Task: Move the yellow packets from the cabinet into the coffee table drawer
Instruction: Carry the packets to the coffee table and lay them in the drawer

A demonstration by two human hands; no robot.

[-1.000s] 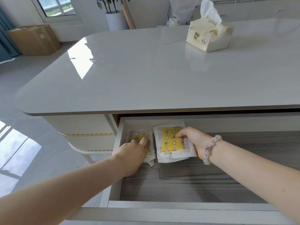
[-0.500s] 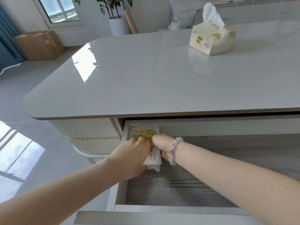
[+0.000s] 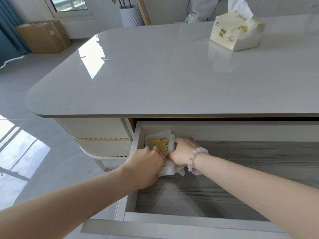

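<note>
Both hands are reaching into the open coffee table drawer (image 3: 136, 140), where the yellow packets (image 3: 159, 144) are lying stacked in the far left corner against the drawer's back and left walls. The left hand (image 3: 145, 168) is pressing its curled fingers onto the stack's near left edge while the right hand (image 3: 183, 150), a beaded bracelet (image 3: 194, 160) circling its wrist, is gripping the stack's right side. A soft tissue pack (image 3: 236, 33) is sitting on the glossy white tabletop (image 3: 155, 75) above.
</note>
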